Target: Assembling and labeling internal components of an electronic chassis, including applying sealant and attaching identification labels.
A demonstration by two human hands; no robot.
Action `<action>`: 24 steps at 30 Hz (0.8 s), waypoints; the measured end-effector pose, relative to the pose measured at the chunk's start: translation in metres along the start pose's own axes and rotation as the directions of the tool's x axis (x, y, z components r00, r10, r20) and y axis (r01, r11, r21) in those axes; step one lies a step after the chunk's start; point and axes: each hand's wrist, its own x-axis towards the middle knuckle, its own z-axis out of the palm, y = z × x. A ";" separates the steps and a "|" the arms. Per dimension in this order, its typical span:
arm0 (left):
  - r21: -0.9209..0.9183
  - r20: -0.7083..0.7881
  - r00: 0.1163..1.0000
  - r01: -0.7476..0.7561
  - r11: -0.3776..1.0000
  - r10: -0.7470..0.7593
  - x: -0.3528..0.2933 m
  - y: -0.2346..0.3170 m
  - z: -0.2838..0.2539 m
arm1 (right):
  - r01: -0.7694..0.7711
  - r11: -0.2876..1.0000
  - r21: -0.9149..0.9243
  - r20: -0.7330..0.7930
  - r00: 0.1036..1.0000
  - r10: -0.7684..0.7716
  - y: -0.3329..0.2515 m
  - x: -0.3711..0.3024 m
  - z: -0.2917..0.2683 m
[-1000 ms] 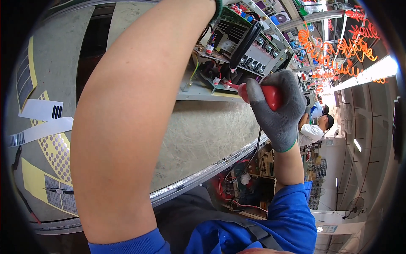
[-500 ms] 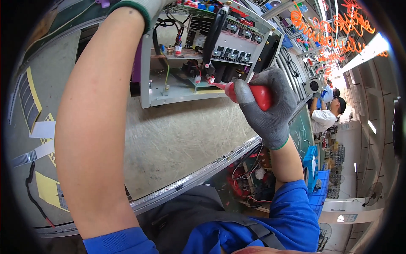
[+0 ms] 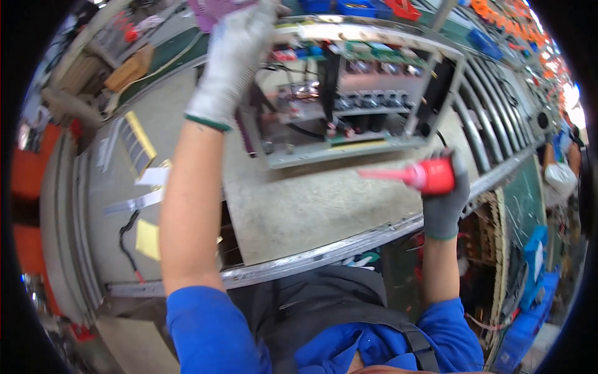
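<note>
A grey metal chassis (image 3: 311, 159) stands on the worn metal bench, with circuit boards, dark cylinders and wires inside. My left hand (image 3: 233, 65), in a white glove with a green cuff, reaches to the chassis's upper left corner. Its fingers are blurred, so their grip is unclear. Beside it is a purple perforated piece (image 3: 212, 14). My right hand (image 3: 445, 209), in a grey glove, is closed around a red squeeze bottle (image 3: 431, 176). The bottle's long thin nozzle points left, in front of the chassis and apart from it.
Metal rollers (image 3: 476, 124) run along the right of the chassis. Papers and a yellow-edged sheet (image 3: 140, 146) lie on the left, near a black cable (image 3: 126, 246). Blue bins (image 3: 356, 8) stand at the back. At far right is another person (image 3: 560, 171).
My right hand has drawn the bottle's nozzle out of the chassis, toward the right and nearer to me. The view has shifted, showing more of the bench's left side.
</note>
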 end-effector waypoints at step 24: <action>-0.691 -0.140 0.561 0.535 0.486 -0.816 -0.270 0.046 -0.081 | 0.410 0.420 -0.810 0.413 0.907 -0.088 0.026 -0.164 -0.084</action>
